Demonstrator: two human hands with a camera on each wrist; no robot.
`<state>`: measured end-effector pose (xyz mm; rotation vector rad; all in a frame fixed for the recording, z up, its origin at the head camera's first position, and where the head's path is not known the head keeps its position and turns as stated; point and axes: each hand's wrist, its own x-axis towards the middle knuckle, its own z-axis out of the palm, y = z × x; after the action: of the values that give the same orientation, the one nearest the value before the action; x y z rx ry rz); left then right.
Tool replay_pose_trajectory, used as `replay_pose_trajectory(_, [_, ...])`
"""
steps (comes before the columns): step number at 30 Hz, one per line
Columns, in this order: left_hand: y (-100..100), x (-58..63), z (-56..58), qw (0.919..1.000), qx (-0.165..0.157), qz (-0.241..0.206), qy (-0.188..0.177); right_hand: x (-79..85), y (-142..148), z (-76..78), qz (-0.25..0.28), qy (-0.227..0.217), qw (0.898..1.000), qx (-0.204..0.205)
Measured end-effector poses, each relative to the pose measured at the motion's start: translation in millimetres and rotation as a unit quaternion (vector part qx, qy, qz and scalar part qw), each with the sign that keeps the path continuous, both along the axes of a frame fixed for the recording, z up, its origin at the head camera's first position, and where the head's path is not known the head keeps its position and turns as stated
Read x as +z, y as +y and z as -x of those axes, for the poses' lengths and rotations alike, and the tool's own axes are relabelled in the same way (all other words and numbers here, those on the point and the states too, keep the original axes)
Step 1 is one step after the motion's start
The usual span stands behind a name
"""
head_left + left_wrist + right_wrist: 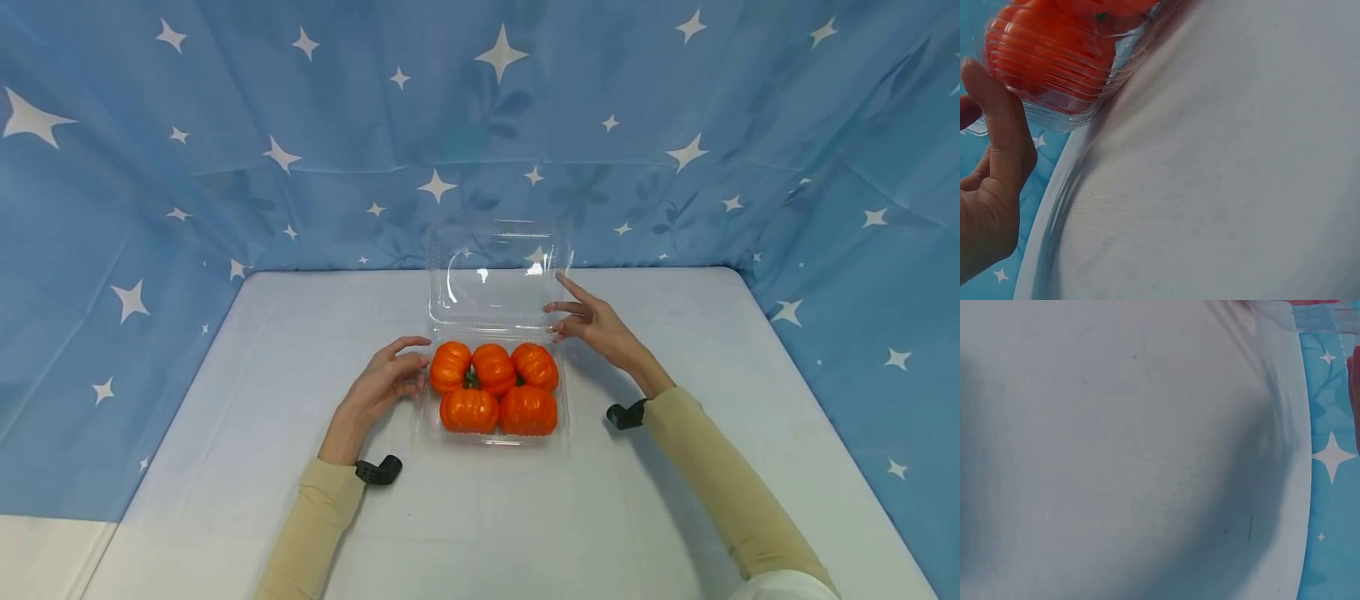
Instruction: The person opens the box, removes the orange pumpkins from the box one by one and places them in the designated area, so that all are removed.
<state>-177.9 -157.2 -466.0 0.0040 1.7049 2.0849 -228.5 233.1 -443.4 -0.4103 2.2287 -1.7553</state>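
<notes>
In the head view, a clear plastic clamshell box (497, 442) lies on the table with its lid (491, 287) raised behind it. Several shiny, ribbed orange mini pumpkins (528, 410) fill the base in two rows. My left hand (384, 377) is at the base's left side, its fingers loosely bent and the fingertips right at the wall. The left wrist view shows the thumb (994, 103) beside the box's ridged wall. My right hand (596, 325) is at the lid's right edge, index finger stretched along it and the other fingers lower, near the hinge. In the right wrist view only a sliver of fingers shows.
The table (487, 525) has a white cover. Blue curtains (337, 108) with white stars stand behind it and along both sides. A black wrist camera sits on each wrist, the left (380, 471) and the right (626, 415) both close above the table.
</notes>
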Motion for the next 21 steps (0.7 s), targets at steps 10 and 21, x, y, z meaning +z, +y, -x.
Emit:
replay_pose_trajectory(10, [-1.5,-2.8,0.5,0.9999,-0.006,0.010,-0.003,-4.2,-2.8,5.9,-0.020,-0.060,0.998,-0.004])
replay_pose_trajectory(21, [-3.6,-1.8,0.5,0.9997,-0.014,0.014,0.013,-6.2,-4.4,6.7,-0.008,-0.113,0.993,-0.013])
